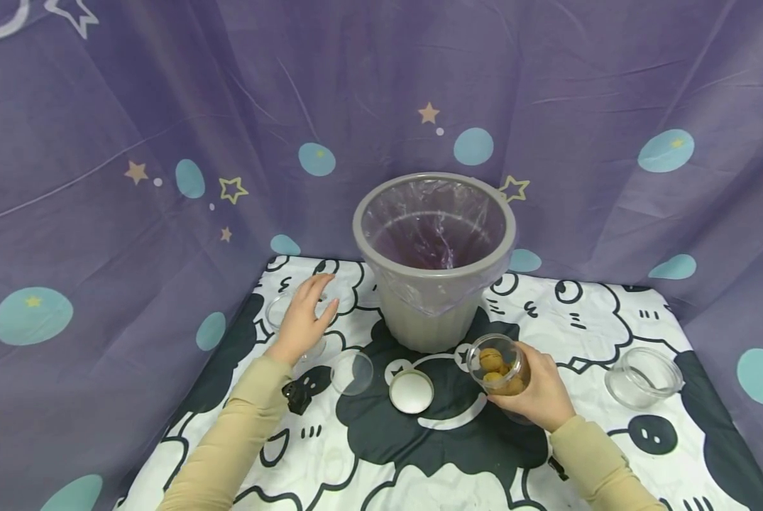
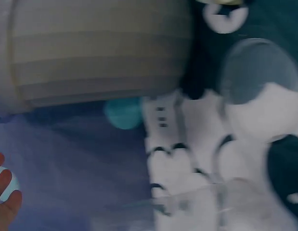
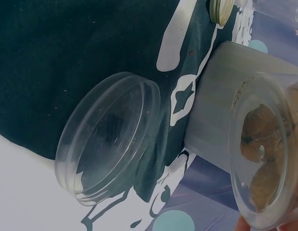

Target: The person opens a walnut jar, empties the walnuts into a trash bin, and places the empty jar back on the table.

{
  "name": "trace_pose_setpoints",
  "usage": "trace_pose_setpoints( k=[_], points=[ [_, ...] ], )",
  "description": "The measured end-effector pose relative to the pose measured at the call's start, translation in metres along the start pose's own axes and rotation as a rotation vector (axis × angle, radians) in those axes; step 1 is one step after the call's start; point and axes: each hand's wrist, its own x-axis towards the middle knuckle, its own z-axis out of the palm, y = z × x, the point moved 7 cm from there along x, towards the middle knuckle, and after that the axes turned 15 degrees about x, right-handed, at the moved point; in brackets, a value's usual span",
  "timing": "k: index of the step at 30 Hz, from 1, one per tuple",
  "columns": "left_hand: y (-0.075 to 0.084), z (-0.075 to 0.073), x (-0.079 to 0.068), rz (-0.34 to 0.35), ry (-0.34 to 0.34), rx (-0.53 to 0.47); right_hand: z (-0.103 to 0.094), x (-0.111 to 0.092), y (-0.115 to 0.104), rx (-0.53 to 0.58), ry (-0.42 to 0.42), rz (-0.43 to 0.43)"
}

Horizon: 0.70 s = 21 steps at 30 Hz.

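My right hand [image 1: 537, 387] grips a clear jar [image 1: 477, 344] from its right side, tilted in front of the bin. Inside are several brown, round pieces [image 1: 491, 360] that look like walnuts. In the right wrist view the base of that jar [image 3: 238, 192] is toward the camera, and a clear round container [image 3: 71, 144] lies below on the cloth. My left hand [image 1: 301, 323] reaches over the left side with its fingers extended and the thumb apart, above a clear container [image 1: 275, 310] it partly hides. Whether it touches that container I cannot tell.
A grey bin [image 1: 429, 312] with a clear plastic liner stands at the back middle. A gold-rimmed white lid [image 1: 411, 392] and a clear disc [image 1: 352, 372] lie in front of it. Another clear container [image 1: 643, 380] sits at the right. Purple curtain surrounds the patterned cloth.
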Motion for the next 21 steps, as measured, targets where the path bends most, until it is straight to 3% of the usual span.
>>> trace_pose_setpoints(
  k=[4,8,14,21],
  points=[
    [0.011,-0.023,0.020,0.052,0.080,-0.012,-0.001,0.000,0.000,0.000,0.000,0.009],
    [0.025,-0.037,0.038,0.112,0.087,-0.002,-0.001,0.001,0.001,0.005,-0.003,0.017],
    [0.047,-0.045,0.057,0.184,-0.003,0.043,-0.001,0.001,0.002,-0.001,0.001,0.003],
    [0.065,-0.031,0.073,0.292,-0.131,0.149,-0.003,0.001,0.002,-0.009,-0.005,0.003]
  ],
)
